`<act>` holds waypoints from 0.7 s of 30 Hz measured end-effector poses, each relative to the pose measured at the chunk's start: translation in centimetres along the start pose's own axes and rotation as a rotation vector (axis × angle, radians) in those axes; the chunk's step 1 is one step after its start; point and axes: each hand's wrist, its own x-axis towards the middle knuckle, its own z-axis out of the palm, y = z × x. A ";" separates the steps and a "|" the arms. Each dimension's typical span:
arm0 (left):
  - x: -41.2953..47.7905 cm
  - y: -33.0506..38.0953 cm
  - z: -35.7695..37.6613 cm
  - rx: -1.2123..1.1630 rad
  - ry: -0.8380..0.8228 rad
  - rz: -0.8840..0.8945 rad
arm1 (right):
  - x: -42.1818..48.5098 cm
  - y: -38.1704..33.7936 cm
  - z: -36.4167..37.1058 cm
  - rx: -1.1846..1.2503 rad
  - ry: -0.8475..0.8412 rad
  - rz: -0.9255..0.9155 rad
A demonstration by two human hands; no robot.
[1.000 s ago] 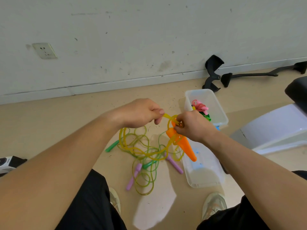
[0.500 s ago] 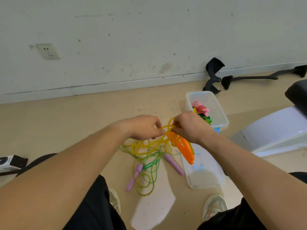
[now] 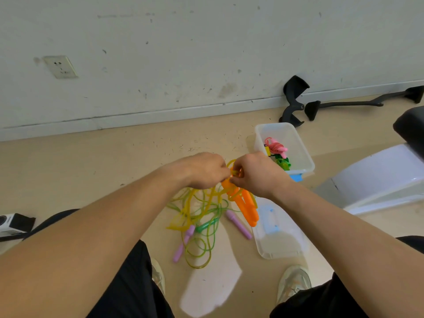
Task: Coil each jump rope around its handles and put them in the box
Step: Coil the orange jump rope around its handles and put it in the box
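Beige floor [image 3: 91, 171] under a scuffed wall holds a loose tangle of ropes [image 3: 197, 216] with purple handles [image 3: 238, 224]. Above it, the left hand [image 3: 204, 171] pinches the yellow rope [image 3: 234, 172], and the right hand [image 3: 259, 174] grasps the orange handles [image 3: 247, 210]. Rightward sits the clear box [image 3: 298, 143], with coiled ropes inside.

Wall [image 3: 206, 42]: off-white, scuffed; socket [image 3: 60, 66] at left.
Skirting [image 3: 160, 115]: pale strip along wall btm.
Floor [image 3: 91, 161]: beige, dark specks nr wall; bright light patch [image 3: 211, 288] btm centre.
Right side: black armrest parts [image 3: 293, 99] by wall; white panel [image 3: 378, 175].
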 end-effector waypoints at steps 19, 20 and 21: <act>-0.8 -2.9 -0.3 -0.156 0.022 -0.101 | -0.1 0.6 -1.4 0.050 -0.001 0.018; -0.6 -2.4 0.4 -0.198 0.049 -0.069 | -0.1 0.2 -1.4 0.036 -0.001 -0.007; -0.4 -1.9 1.0 -0.230 0.085 -0.033 | -0.2 -0.2 -1.4 0.022 -0.008 -0.025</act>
